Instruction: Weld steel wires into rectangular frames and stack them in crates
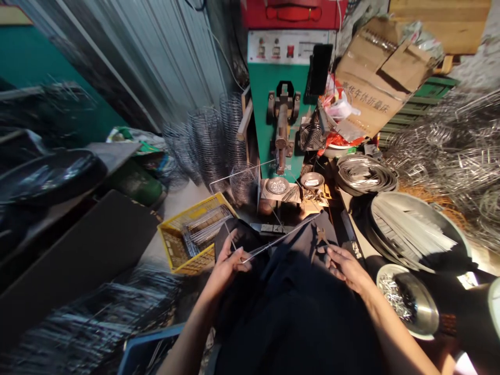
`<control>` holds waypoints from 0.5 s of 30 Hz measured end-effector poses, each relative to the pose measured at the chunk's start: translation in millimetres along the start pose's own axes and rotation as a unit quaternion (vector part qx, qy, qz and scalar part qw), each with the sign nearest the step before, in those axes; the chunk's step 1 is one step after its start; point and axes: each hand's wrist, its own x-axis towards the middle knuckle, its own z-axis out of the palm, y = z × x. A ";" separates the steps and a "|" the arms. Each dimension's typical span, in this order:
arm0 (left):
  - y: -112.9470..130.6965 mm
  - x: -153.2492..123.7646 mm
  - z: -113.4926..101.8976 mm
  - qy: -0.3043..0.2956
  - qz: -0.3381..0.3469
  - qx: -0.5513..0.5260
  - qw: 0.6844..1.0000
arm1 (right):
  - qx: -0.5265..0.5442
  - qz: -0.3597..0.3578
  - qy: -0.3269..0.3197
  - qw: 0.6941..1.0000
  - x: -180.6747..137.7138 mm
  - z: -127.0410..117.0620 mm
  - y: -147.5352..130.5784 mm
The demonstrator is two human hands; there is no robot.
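My left hand is closed in a pinch on a thin bent wire frame that runs up and to the right toward the green welding machine. My right hand rests on my dark-clad lap with its fingers curled near a small metal piece; whether it grips that piece I cannot make out. Both hands lie in front of the machine's electrode arm.
A yellow crate with wire pieces sits to the left. Stacked wire coils stand behind it. On the right are a pan of metal strips, a bowl of small metal bits, wire hoops and a cardboard box.
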 end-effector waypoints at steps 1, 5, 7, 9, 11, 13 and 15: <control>3.8 10.4 0.3 -0.001 0.004 -0.017 1.000 | 0.002 0.000 0.005 1.000 1.8 0.4 3.3; 24.4 63.1 6.3 -0.012 0.033 -0.093 0.995 | -0.009 -0.013 0.022 1.000 13.0 0.3 20.5; 36.1 90.9 8.2 -0.003 0.049 -0.111 0.993 | -0.036 -0.025 0.029 0.999 18.0 -1.5 28.7; 46.4 116.3 7.7 0.004 0.059 -0.124 0.991 | -0.066 -0.036 0.036 0.997 21.2 -4.4 34.6; 54.3 137.9 5.2 0.002 0.063 -0.133 0.989 | -0.086 -0.036 0.041 0.995 22.5 -7.9 37.2; 59.9 155.4 2.3 0.001 0.066 -0.138 0.988 | -0.090 -0.032 0.050 0.994 22.7 -11.0 36.8; 64.1 169.2 0.6 0.007 0.070 -0.145 0.987 | -0.084 -0.025 0.065 0.994 22.9 -13.2 34.6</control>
